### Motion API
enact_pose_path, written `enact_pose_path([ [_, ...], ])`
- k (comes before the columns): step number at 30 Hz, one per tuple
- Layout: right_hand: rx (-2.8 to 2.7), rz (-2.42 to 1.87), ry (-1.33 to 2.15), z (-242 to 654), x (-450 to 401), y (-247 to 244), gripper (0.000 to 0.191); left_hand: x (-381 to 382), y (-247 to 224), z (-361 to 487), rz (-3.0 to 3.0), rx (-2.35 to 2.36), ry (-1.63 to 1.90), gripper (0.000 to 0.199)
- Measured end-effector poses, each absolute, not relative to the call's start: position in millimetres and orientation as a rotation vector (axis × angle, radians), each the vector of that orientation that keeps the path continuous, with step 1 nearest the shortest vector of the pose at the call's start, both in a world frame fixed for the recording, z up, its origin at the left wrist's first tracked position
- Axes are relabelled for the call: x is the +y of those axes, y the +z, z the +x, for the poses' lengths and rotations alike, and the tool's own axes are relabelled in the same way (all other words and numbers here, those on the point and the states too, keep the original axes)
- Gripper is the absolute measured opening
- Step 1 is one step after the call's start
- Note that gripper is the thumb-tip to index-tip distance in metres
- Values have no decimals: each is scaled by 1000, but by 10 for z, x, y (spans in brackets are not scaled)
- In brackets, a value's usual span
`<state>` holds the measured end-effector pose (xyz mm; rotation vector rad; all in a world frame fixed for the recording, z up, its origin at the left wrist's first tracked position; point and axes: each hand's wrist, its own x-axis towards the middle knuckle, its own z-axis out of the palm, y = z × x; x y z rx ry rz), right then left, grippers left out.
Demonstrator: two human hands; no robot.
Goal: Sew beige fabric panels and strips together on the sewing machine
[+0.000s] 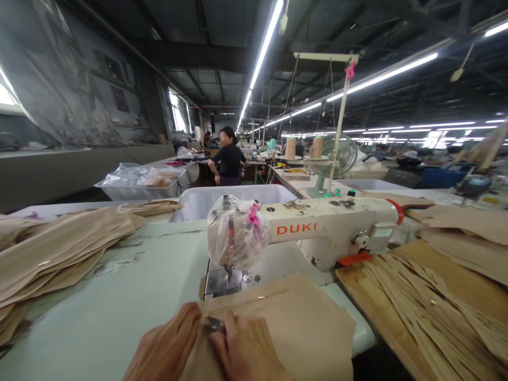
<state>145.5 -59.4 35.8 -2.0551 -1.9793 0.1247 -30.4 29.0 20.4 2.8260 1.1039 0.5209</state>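
A tan fabric piece [313, 328] lies on the sewing table in front of the machine, with a zipper [262, 297] and its small metal pull set along the upper edge. At the fabric's left edge, my left hand [169, 341] has its fingers pressed together on the cloth. My right hand [246, 344] is closed around small dark thread snips [214, 324], whose blades point left toward my left fingers. Part of the snips is hidden in my palm. Just beyond the fabric stands the white sewing machine [293, 228], its head wrapped in clear plastic over the needle plate [222, 280].
Stacked tan fabric pieces [67, 248] lie on the left. Tan strips [432, 307] cover a wooden board [351, 280] on the right. Behind the machine are a white bin [198, 203], a thread stand [339, 127] with cones, and a fan [345, 153]. A person [229, 159] stands further back.
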Motion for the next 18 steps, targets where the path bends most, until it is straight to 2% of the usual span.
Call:
enact_pose_path([
  [4, -1990, -2103, 144, 1463, -551, 403, 22, 290, 119, -395, 2859, 1103, 436, 44],
  [8, -2021, -2151, 194, 1450, -568, 441, 24, 222, 188, -436, 2938, 978, 528, 57],
  [13, -2024, -2162, 187, 1415, -542, 393, 24, 177, 339, -348, 2880, 985, 512, 48],
  [18, -2032, -2151, 132, 1406, -483, 288, 21, 242, 266, -325, 2914, 1043, 473, 44],
])
